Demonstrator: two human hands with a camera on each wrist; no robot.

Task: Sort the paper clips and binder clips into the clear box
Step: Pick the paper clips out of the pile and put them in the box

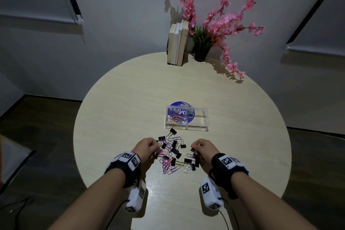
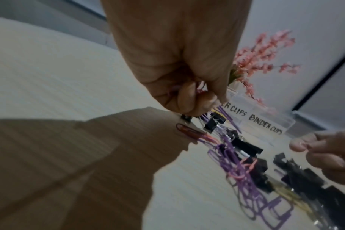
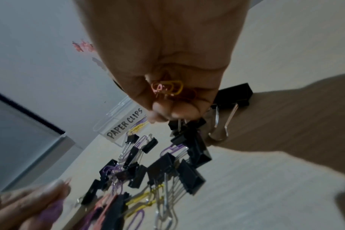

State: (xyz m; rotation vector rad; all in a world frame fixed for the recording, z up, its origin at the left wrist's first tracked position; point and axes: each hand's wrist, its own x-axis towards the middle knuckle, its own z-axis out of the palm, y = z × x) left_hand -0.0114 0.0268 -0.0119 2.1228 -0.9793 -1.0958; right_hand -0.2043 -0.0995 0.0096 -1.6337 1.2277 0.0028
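Both hands low over the mixed pile, left hand (image 1: 148,146) fisted round purple paper clips (image 2: 199,89), right hand (image 1: 203,147) round yellow-pink ones (image 3: 167,88); light, slippery, tangle-prone wire, best pinched mid-loop, clear box (image 1: 186,117) just beyond on the surface (image 1: 121,99).

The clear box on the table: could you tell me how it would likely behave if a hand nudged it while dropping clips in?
The clear box looks thin-walled and nearly empty, so probably light. On the smooth table it would likely slide, not tip, being low and wide.
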